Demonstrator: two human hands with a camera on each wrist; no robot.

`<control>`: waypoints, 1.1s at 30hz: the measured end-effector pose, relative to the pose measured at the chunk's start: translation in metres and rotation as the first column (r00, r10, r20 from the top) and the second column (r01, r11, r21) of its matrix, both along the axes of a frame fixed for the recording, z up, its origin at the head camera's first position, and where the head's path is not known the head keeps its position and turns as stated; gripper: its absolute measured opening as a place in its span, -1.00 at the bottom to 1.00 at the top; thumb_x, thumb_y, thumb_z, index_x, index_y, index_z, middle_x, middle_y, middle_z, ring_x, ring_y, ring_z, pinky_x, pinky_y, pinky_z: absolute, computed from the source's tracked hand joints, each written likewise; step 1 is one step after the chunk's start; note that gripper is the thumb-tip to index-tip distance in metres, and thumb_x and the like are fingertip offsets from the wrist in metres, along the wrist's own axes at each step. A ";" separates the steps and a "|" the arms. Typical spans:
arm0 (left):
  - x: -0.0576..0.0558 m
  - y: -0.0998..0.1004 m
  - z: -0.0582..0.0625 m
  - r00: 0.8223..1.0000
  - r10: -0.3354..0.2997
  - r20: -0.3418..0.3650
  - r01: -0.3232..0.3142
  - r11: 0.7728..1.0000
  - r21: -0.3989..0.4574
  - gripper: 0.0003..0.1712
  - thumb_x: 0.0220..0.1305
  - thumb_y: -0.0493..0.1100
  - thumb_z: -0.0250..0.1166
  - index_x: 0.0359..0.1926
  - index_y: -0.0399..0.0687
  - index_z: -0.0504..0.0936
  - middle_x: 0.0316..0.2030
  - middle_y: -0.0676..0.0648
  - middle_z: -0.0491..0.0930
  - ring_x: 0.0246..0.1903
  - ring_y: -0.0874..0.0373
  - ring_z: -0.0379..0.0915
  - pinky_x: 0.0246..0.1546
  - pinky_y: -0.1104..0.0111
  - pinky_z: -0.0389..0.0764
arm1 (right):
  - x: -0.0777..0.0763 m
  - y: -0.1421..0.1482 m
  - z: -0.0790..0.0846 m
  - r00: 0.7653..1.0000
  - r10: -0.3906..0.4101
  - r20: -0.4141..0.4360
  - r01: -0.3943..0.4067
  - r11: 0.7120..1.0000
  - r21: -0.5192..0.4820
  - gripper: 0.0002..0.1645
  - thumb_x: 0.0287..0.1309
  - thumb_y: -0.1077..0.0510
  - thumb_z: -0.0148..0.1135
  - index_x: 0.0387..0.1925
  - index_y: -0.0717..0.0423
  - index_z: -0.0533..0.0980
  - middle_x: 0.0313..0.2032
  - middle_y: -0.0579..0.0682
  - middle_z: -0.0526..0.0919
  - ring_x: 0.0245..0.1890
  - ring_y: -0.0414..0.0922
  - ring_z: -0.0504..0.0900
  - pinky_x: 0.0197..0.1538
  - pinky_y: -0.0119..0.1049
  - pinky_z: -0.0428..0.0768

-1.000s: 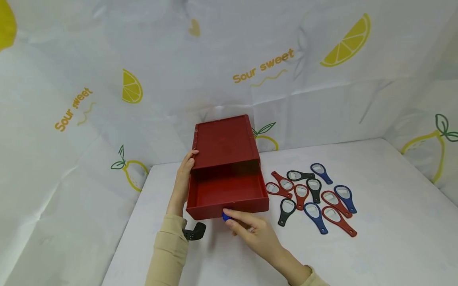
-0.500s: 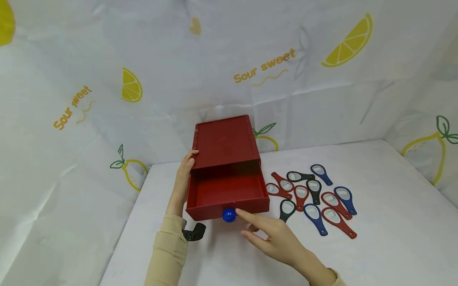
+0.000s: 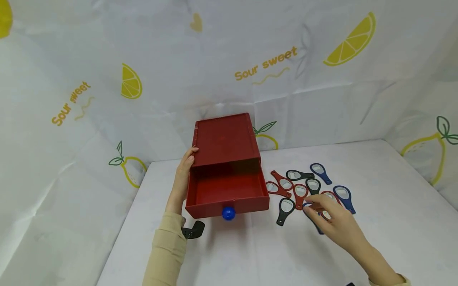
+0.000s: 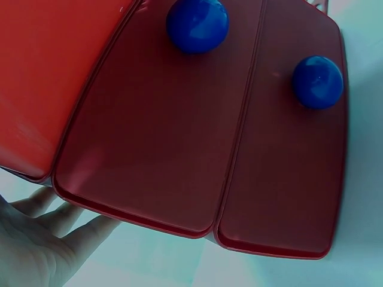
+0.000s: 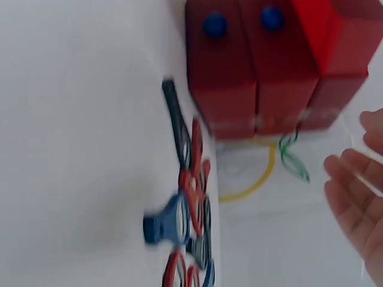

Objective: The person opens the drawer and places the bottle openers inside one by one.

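The red drawer cabinet (image 3: pixel 225 139) stands on the table with its top drawer (image 3: pixel 229 206) pulled out; a blue knob (image 3: pixel 228 213) sits on the drawer's front. Nothing lies in the part of the drawer that shows. My left hand (image 3: pixel 183 171) rests along the cabinet's left side, fingertips at the top edge. To the right lie several bottle openers in red, black and blue, among them a black one (image 3: pixel 285 210) and a red one (image 3: pixel 301 194). My right hand (image 3: pixel 334 222) hovers over them, fingers bent and apart, partly covering a blue bottle opener (image 3: pixel 315 224).
In the left wrist view, two lower closed drawers carry blue knobs (image 4: pixel 197 25). A white sheet (image 3: pixel 164 79) printed with lemons hangs behind the cabinet. The white table (image 3: pixel 264 254) extends in front of and beyond the bottle openers.
My right hand has let go of the drawer's blue knob and moved right, over the bottle openers. My left hand stays at the cabinet's side, and the drawer remains pulled out.
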State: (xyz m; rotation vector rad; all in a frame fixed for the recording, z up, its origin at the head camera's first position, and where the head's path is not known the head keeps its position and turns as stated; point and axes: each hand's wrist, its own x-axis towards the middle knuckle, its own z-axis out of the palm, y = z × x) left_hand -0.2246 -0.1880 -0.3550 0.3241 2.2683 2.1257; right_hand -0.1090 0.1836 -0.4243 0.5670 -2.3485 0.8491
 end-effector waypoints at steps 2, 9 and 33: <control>0.000 0.000 0.000 1.000 0.003 -0.005 -0.003 1.000 -0.009 -0.48 0.38 0.02 -0.21 0.32 0.07 0.16 0.37 -0.02 0.05 0.21 0.02 0.13 0.11 0.10 0.29 | -0.001 0.015 -0.003 0.994 -0.089 0.056 0.086 0.995 0.050 -0.58 -0.20 0.28 0.42 -0.19 0.05 0.54 -0.30 -0.13 0.63 -0.36 -0.32 0.56 -0.38 -0.56 0.45; 0.002 0.000 -0.002 1.000 0.014 -0.012 -0.015 1.000 -0.024 -0.48 0.39 0.01 -0.24 0.32 0.04 0.15 0.36 -0.05 0.06 0.21 0.00 0.12 0.11 0.10 0.28 | -0.002 0.055 -0.016 0.894 -0.262 0.365 0.183 0.954 0.237 -0.70 0.03 0.03 0.30 -0.20 0.08 0.55 -0.29 -0.01 0.60 -0.33 -0.07 0.53 -0.33 -0.12 0.50; -0.017 -0.005 -0.024 0.996 0.048 -0.080 -0.050 0.999 -0.020 -0.52 0.39 0.12 -0.23 0.26 0.19 0.24 0.30 0.08 0.16 0.16 0.09 0.15 0.11 0.16 0.23 | 0.004 0.088 -0.051 0.720 -0.365 0.590 0.164 0.916 0.367 -0.67 -0.08 0.05 0.35 -0.42 0.25 0.52 -0.52 -0.01 0.39 -0.52 -0.13 0.33 -0.46 -0.26 0.28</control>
